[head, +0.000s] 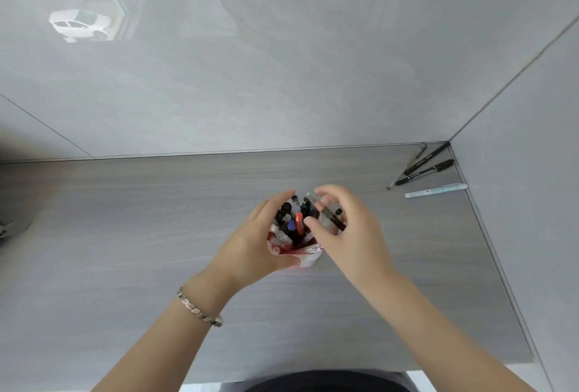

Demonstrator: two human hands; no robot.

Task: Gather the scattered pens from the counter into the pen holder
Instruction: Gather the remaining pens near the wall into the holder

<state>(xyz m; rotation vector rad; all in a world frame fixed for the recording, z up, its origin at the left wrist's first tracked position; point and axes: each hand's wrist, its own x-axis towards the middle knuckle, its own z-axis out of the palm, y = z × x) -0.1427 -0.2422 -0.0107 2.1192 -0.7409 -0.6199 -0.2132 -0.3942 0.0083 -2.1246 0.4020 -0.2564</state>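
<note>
two bare forearms reach out from the bottom of the frame over a grey wood-grain counter (156,219), the left wrist wearing a silver link bracelet (200,308). left hand (250,241) is wrapped around the near and left side of a red-and-white pen holder (305,255) standing mid-counter, fingers curled closed on its wall, apparently to steady it while more pens go in. right hand (347,228) hovers at the holder's right rim, thumb and fingers pinched shut on a clear-barrelled pen with a black cap (330,217), held slanted over the opening; whether its tip is already inside cannot be told. holder is already crowded with upright pens, black, blue and one red-orange (299,222), so the slant looks like a search for a gap. well apart, in the far right corner where counter meets the glossy grey wall panels (282,62), four pens are not yet gathered: two black markers (426,168), a thin grey pen (410,164) beside them, and a pale blue pen (435,190) lying nearest. judged from this, the task is mostly done, with that corner cluster left.
</note>
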